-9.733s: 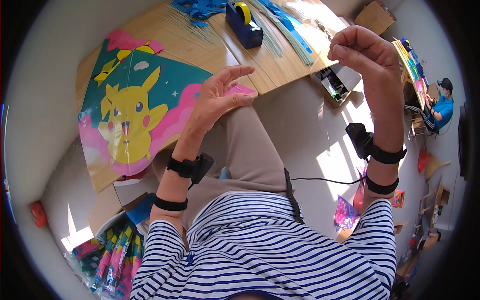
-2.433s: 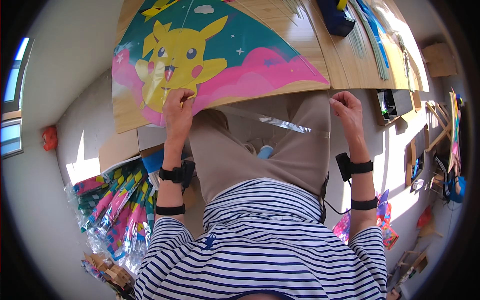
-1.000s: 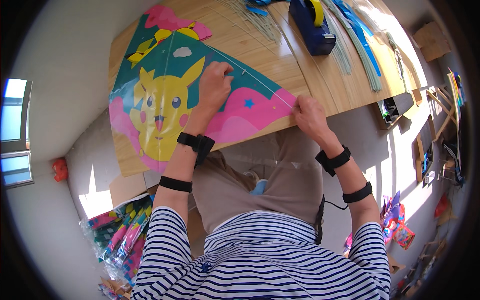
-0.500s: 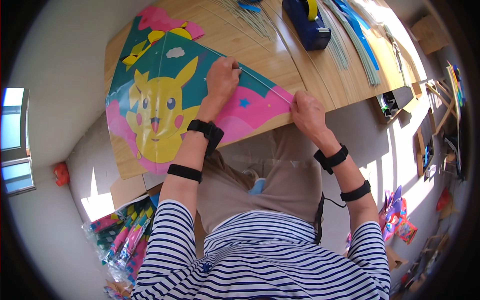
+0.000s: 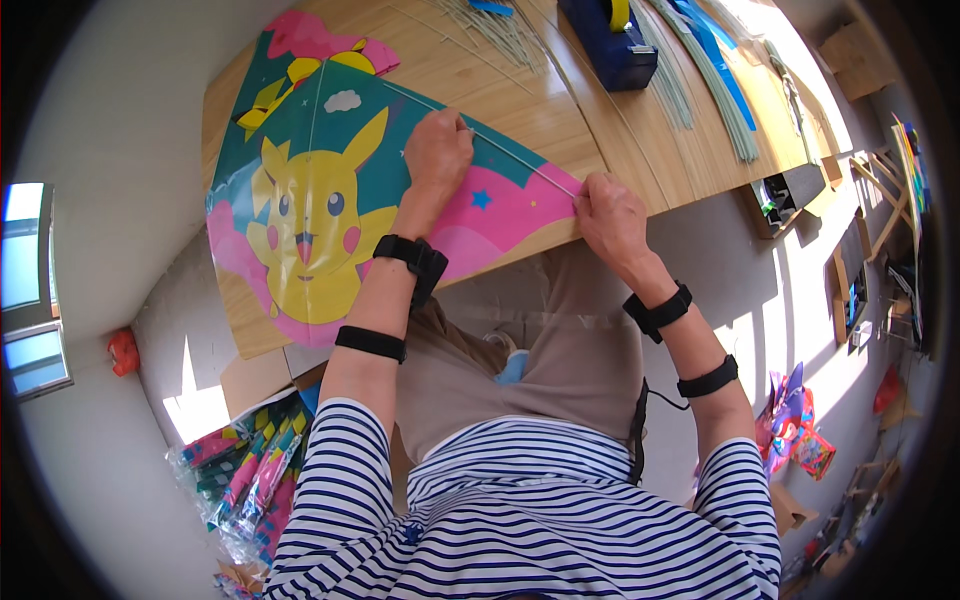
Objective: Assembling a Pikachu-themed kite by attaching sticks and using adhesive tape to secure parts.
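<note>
A kite (image 5: pixel 478 215) of thin green and pink sheet, printed with a yellow cartoon animal, lies spread on the wooden table. Along its slanting right-hand edge runs a thin pale rod (image 5: pixel 522 157). My left hand (image 5: pixel 438 150) is closed at that edge, fingers curled at the rod partway along it. At the kite's right corner my right hand (image 5: pixel 610 215) pinches the rod's end together with the sheet. The fingertips of both hands are partly hidden, and the left forearm covers part of the print.
A dark blue tape dispenser (image 5: pixel 622 62) with yellow tape stands at the back. Bundles of thin rods (image 5: pixel 712 92) and blue strips lie right of it, more loose rods (image 5: pixel 492 35) left. Packed kites in plastic (image 5: pixel 255 465) sit low left. The table's front edge (image 5: pixel 690 203) borders my lap.
The view has shifted slightly, moving everything a little up and left. Both hands keep their places on the kite's edge, with hardly any movement along the rod.
</note>
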### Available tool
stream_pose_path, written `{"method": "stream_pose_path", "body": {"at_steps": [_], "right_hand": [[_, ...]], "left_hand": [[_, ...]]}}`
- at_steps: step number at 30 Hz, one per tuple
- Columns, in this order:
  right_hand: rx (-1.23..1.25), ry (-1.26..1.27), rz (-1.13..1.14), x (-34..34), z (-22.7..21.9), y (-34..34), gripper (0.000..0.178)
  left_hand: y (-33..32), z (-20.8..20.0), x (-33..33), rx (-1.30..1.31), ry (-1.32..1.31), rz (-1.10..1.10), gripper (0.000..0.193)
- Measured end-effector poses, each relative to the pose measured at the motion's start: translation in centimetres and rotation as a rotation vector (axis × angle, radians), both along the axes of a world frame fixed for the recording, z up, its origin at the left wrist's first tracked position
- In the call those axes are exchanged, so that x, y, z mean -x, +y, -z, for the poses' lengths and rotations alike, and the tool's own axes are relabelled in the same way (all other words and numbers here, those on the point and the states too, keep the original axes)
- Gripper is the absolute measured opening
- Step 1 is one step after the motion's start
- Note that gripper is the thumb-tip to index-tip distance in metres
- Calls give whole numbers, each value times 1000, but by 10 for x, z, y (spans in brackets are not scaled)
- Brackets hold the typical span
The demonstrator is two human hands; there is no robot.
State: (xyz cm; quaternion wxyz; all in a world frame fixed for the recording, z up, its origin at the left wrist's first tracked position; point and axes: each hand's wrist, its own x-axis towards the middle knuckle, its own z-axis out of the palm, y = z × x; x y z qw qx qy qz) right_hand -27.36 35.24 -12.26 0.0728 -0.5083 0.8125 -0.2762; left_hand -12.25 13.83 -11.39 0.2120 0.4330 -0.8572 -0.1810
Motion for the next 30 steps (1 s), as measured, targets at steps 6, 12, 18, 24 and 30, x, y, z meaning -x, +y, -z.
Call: {"method": "stream_pose_path", "body": {"at_steps": [6,12,18,24,30], "right_hand": [[36,-92,35,3,-4,3,10],[48,-231,175,19,-17,15,8],[61,-196,168,21,-13,26,7],[38,-153,162,16,-11,24,8],[27,-139,156,16,-10,24,8]], "left_hand": [[-1,3,2,3,18,-16,15],[-2,4,1,-28,6,-46,16],[0,1,3,-1,-25,-37,17],[0,1,3,-24,-47,-59,17],[0,1,5,-8,-46,-61,17]]}}
